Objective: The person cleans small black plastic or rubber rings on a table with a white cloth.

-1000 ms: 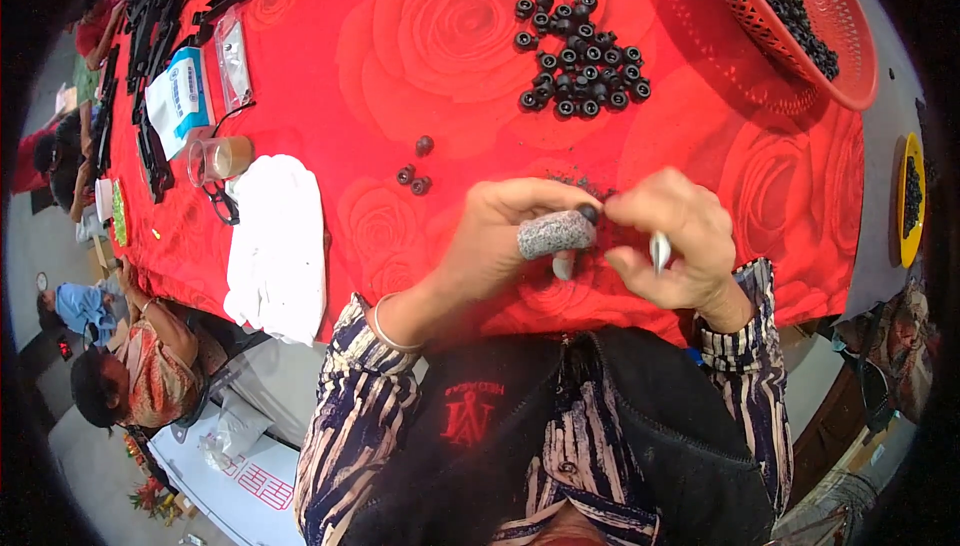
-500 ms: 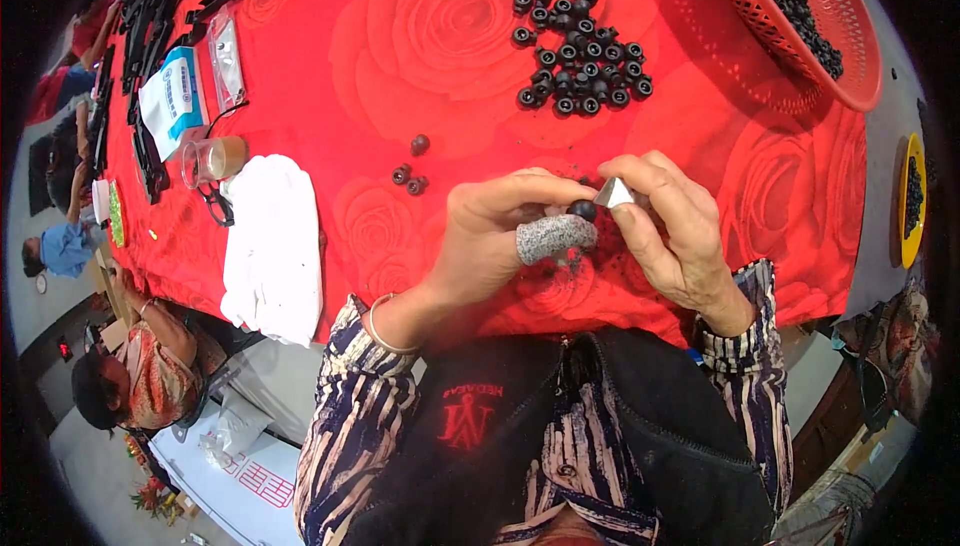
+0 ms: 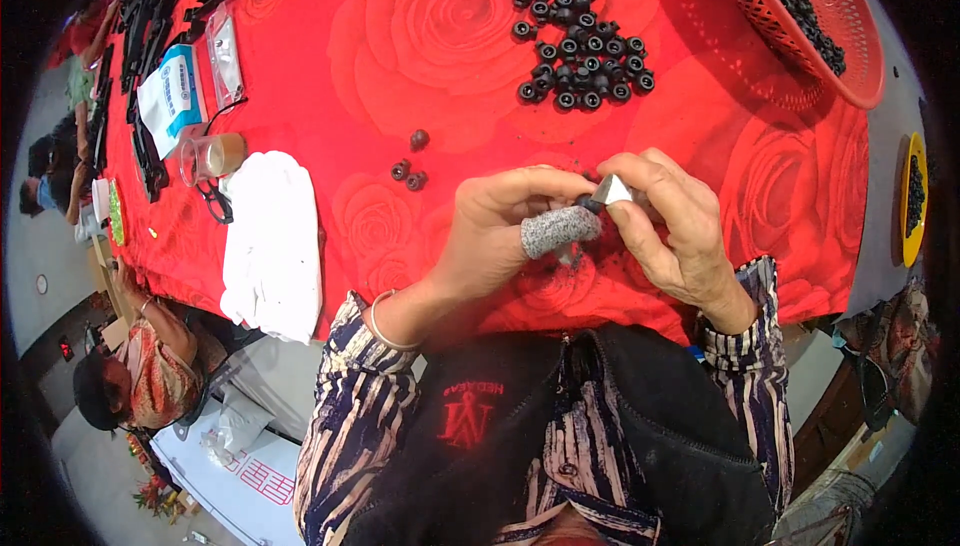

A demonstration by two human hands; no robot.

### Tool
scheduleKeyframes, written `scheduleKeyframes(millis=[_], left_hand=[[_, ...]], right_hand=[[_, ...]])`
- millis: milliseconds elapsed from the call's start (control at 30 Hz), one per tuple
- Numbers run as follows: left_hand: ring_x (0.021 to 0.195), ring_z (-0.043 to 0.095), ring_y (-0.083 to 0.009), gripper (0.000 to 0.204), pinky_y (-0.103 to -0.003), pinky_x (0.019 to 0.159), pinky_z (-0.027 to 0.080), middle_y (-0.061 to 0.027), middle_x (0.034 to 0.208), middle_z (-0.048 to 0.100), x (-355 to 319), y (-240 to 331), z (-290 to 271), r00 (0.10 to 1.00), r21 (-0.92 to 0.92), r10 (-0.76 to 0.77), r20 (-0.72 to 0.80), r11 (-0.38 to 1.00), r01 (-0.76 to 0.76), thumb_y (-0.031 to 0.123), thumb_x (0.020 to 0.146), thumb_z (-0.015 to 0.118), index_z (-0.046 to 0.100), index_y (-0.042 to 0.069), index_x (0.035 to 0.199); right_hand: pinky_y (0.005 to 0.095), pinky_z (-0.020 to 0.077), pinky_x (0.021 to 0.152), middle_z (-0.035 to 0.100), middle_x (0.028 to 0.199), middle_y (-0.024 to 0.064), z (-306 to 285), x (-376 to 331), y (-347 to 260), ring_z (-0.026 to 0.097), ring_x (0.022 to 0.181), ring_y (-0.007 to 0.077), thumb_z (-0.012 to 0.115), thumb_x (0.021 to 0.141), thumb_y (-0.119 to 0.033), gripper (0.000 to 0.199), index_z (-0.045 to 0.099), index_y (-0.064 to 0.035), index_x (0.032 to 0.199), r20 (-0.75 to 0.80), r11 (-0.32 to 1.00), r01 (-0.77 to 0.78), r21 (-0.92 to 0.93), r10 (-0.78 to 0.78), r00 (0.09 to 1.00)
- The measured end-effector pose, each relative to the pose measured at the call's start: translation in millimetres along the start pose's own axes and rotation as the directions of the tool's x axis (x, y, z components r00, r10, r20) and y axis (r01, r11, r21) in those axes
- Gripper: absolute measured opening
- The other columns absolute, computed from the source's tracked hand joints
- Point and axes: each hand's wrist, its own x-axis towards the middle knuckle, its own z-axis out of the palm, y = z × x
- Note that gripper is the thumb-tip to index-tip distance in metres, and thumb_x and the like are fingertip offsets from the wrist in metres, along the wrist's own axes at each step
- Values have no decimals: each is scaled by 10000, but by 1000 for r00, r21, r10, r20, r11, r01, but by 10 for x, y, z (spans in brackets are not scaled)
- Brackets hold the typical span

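Observation:
My left hand [image 3: 490, 216] pinches a small black knob-like part [image 3: 590, 204] between its forefinger and its thumb, which wears a grey knitted finger sleeve [image 3: 558, 233]. In my right hand [image 3: 675, 221] is a small silver metal blade [image 3: 612, 189], wedge-shaped where it shows. Its edge meets the black part; the rest of it is hidden in my fingers. Dark crumbs lie on the red rose-patterned cloth [image 3: 770, 186] around and beneath my hands. Beyond them sits a cluster of similar black parts [image 3: 590, 66], and a few brownish-black ones [image 3: 415, 181] lie to the left.
A red plastic basket [image 3: 862, 86] of small black pieces stands at the far right, a yellow dish [image 3: 910, 236] below it. To the left are a white cloth [image 3: 270, 246], a cup [image 3: 225, 154], a packet [image 3: 172, 91] and long black parts [image 3: 150, 36]. A person [image 3: 150, 366] sits at the left.
The black part has turned between my left fingers, and the blade has tilted and shifted slightly left against it. Both hands stay almost in place.

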Motion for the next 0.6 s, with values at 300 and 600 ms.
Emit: scheduleKeyframes(millis=[300,600], left_hand=[[696,605,-86,251,-186,564,498,-48,824,631,-3,-18,5,999,-2,-44,-26,999,44,11,829,637,597,-35,1073],[736,604,-72,262,-190,599,505,-51,870,639,-11,13,45,998,52,-50,-43,997,53,21,840,635,579,-34,1090]], right_hand=[[330,419,514,528,715,124,-12,-12,4,543,590,250,602,766,30,207,573,21,971,32,999,-34,18,33,999],[338,413,497,521,692,117,-32,1,11,533,563,249,606,765,10,198,579,15,960,55,999,-44,-6,45,997]])
